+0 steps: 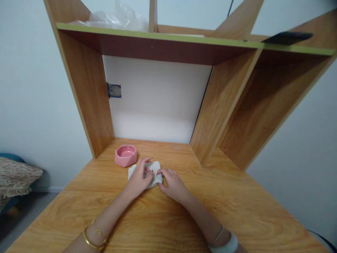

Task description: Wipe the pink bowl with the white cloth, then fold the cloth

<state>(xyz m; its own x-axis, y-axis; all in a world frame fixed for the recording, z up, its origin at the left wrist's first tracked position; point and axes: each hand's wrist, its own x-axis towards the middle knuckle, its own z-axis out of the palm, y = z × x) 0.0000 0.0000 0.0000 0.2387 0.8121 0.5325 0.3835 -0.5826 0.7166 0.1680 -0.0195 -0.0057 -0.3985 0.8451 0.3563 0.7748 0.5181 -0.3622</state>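
- Right hand [172, 182] is pinching the cloth's [156, 166] edge, likely steadying it.
- Left hand [140, 178] is curling over it, grip unclear.
- Bowl [125, 161] is sitting beside the cloth.

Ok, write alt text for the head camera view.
A person's left hand and right hand touch a folded white cloth on a wood-grain desk. Just beyond it, to the left, sits a pink faceted bowl; above, a translucent plastic bag lies on the hutch shelf.
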